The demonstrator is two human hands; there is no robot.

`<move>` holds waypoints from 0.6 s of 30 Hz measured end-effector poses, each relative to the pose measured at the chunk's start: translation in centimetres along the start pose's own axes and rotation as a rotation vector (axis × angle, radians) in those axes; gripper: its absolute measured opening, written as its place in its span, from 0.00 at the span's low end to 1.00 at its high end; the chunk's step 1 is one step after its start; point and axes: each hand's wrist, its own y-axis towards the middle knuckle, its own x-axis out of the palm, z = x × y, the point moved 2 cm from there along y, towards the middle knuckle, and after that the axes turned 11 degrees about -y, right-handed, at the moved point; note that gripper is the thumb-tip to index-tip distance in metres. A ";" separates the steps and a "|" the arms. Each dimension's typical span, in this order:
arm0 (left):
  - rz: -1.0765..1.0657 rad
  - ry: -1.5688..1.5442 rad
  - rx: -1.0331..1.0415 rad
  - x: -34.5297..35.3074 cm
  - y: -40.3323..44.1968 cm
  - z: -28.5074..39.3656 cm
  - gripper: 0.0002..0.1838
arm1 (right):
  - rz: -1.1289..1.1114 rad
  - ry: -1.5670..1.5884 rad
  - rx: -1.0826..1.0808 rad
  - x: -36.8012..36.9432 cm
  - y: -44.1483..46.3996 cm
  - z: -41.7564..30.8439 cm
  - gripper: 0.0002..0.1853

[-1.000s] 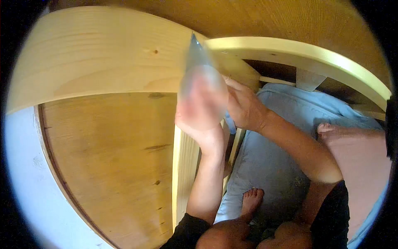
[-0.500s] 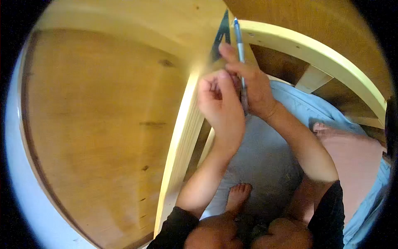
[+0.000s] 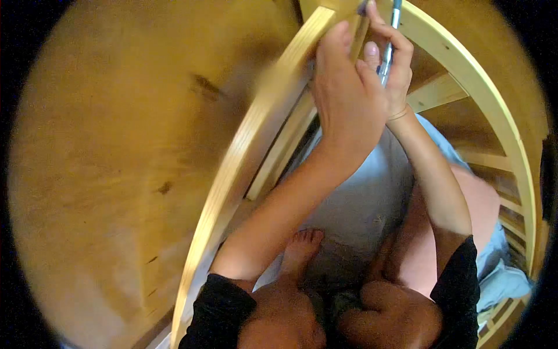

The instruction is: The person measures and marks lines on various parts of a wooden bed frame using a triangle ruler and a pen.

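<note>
A blue-grey pen stands tip-up in my right hand, held along the fingers. That hand's index finger reaches up to the top edge of the view, beside a small dark object, mostly cut off. Just left of it is my left hand, its back toward me and its fingertips close to the upper end of a pale wooden rail. Blur and the turn of the hand hide most of its fingers, so I cannot tell whether it grips anything.
A broad brown wood panel lies left of the rail. Another pale rail with slats runs down the right. Below are grey bedding, a pink cloth, blue fabric and my bare foot.
Both hands have moved up and the view has shifted. My left hand has turned from curled fingers to back facing me. The dark triangular piece at the top has mostly left view.
</note>
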 end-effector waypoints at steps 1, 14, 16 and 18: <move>0.002 0.028 -0.021 -0.2 -0.2 0.4 0.19 | 0.012 -0.003 -0.011 0.1 0.0 -0.1 0.15; 0.089 0.033 0.010 0.6 0.7 1.2 0.28 | 0.023 -0.402 0.062 -0.1 0.1 -1.1 0.19; 0.134 0.097 0.067 0.8 0.7 1.2 0.29 | -0.128 -0.364 0.149 -0.9 0.2 -1.0 0.18; 0.108 0.066 0.053 0.6 0.5 1.3 0.29 | -0.074 -0.378 0.107 -0.3 0.1 -0.3 0.18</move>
